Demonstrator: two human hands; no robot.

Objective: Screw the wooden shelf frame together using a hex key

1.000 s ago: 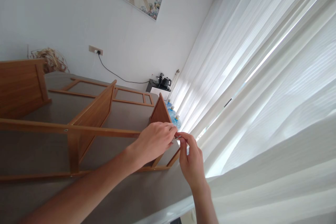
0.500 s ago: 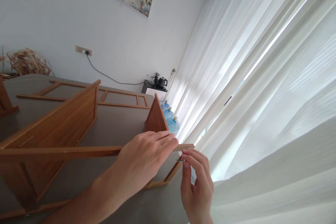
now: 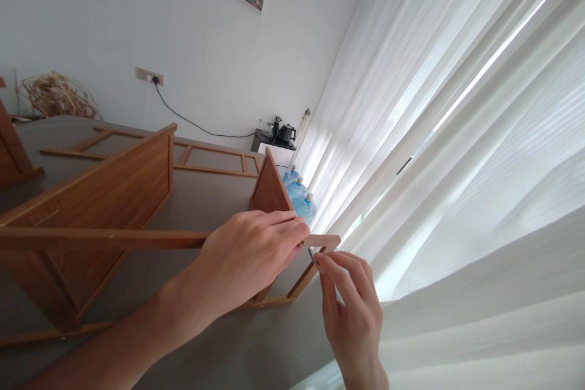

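Observation:
My left hand (image 3: 256,244) is closed over the front wooden rail (image 3: 123,237) of a brown shelf frame, near its right end. By its fingertips a small metal screw head (image 3: 302,244) shows at the rail's underside. My right hand (image 3: 351,298) is just below the rail end, thumb and fingers pinched on a thin metal hex key (image 3: 312,254). Its tip points up toward the screw, and I cannot tell whether they touch. Most of the key is hidden in the fingers. Wooden panels (image 3: 272,186) stand upright between the frame's rails.
The frame lies on a grey-covered surface (image 3: 205,201), with a ladder-like wooden frame (image 3: 214,161) behind. Blue water jugs (image 3: 304,207) and a black kettle (image 3: 287,133) on a small stand are farther back. White curtains (image 3: 457,164) hang close on the right.
The hex key has turned from lying nearly level to pointing up toward the rail's underside. My right hand has shifted slightly right. My left hand keeps its hold, and the view has tilted down slightly.

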